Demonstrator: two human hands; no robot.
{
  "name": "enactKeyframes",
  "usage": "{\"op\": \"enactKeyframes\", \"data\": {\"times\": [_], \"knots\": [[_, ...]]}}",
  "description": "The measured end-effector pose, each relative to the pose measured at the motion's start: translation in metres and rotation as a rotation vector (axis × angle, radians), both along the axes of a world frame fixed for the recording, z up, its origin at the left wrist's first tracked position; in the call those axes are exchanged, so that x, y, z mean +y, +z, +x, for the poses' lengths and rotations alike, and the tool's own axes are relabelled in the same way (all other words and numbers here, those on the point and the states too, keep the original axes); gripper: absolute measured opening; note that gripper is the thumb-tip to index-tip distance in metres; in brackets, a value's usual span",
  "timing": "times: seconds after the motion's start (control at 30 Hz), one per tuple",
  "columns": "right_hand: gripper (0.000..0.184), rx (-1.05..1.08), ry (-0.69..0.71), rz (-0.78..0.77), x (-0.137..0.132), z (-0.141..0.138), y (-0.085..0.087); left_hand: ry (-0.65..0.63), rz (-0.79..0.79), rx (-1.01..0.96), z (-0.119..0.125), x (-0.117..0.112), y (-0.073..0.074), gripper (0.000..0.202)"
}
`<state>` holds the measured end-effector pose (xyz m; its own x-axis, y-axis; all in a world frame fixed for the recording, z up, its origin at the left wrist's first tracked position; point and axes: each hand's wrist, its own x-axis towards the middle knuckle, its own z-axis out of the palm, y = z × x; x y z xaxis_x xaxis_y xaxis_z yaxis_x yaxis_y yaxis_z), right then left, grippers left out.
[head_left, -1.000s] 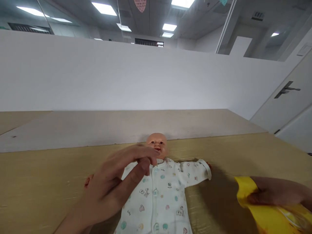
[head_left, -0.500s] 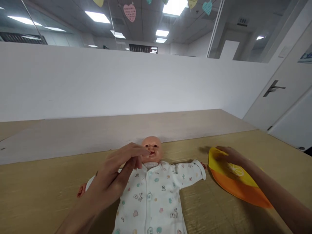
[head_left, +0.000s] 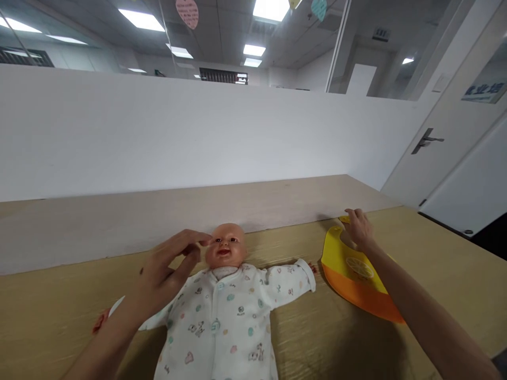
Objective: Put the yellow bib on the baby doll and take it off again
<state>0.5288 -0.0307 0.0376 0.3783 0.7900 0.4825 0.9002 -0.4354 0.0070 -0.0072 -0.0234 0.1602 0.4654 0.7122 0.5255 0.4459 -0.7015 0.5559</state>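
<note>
A baby doll (head_left: 225, 248) in a white printed outfit (head_left: 222, 322) lies face up with its arms spread. My left hand (head_left: 170, 269) hovers at the side of the doll's head, fingers bent and thumb apart, holding nothing; whether a fingertip touches the face I cannot tell. To the right lies a yellow and orange bib (head_left: 352, 269) with a citrus slice printed on it. At the bib's neck end, my right hand (head_left: 359, 229) pinches a yellow strap tip, partly hidden by the fingers. My forearm covers the bib's right side.
The wooden tabletop (head_left: 301, 338) carries both doll and bib. Behind it runs a pale ledge (head_left: 158, 216) against a white partition (head_left: 178, 137) with glass above. A door with a metal handle (head_left: 425, 140) stands at the right.
My right hand has moved up to the bib's strap end, and the bib's neck opening now shows. My left hand has drawn back from the doll's mouth. The view has shifted right.
</note>
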Motion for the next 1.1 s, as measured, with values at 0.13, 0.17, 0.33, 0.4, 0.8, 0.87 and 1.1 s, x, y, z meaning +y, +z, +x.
{"op": "enactKeyframes", "data": {"times": [0.13, 0.17, 0.33, 0.4, 0.8, 0.87, 1.1], "knots": [[0.050, -0.171, -0.079, 0.117, 0.012, 0.006, 0.002, 0.087, 0.046, 0.013, -0.002, 0.008, -0.005, 0.019], [0.056, -0.184, -0.091, 0.145, 0.015, 0.007, 0.003, 0.108, 0.042, 0.013, -0.004, 0.010, -0.006, 0.019], [0.057, -0.224, 0.038, 0.135, 0.028, -0.008, 0.007, 0.211, 0.007, 0.004, -0.009, 0.023, -0.020, 0.021], [0.047, -0.202, 0.128, 0.127, 0.031, -0.025, 0.006, 0.235, 0.005, 0.018, -0.009, 0.030, -0.029, 0.023], [0.055, 0.105, 1.150, -0.219, -0.054, -0.195, 0.015, -0.129, -0.070, 0.433, -0.083, 0.011, -0.089, 0.055], [0.074, 0.052, 1.124, -0.282, -0.068, -0.207, 0.009, -0.101, -0.083, 0.556, -0.097, 0.001, -0.095, 0.071], [0.075, -0.099, 0.965, -0.356, -0.059, -0.209, -0.021, 0.025, 0.051, 0.712, -0.112, 0.009, -0.115, 0.064]]}}
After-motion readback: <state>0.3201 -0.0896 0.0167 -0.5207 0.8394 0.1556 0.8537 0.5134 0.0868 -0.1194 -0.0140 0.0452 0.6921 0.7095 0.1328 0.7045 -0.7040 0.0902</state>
